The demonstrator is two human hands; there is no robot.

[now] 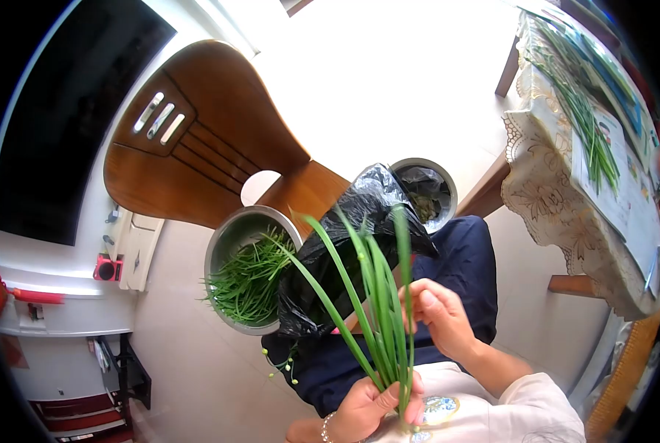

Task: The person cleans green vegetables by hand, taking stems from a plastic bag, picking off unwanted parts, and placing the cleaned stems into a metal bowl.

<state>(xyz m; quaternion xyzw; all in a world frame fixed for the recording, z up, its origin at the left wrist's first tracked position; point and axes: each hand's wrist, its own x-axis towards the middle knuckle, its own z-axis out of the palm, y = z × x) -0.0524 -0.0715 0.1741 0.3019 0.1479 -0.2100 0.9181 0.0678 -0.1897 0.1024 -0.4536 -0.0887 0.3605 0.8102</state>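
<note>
Low in the view, my left hand (378, 404) is closed around the lower ends of a bunch of garlic chives (378, 295), whose long flat leaves fan upward. My right hand (442, 319) is beside the bunch on its right, fingers curled and fingertips at the outermost leaf; what they pinch, if anything, I cannot make out. Behind the leaves, a black plastic bag (367, 196) lies open over my lap. Left of it a metal bowl (213, 255) holds a heap of thin green chives (249, 284). Several stems with small pale buds (291, 362) hang below the bag.
A wooden chair (197, 133) stands ahead on the left. Beyond the bag is a round bin (451, 192) with a liner and scraps. At right, a table with a lace-edged cloth (540, 184) carries papers and more long green stalks (588, 133). A dark screen (71, 111) is at far left.
</note>
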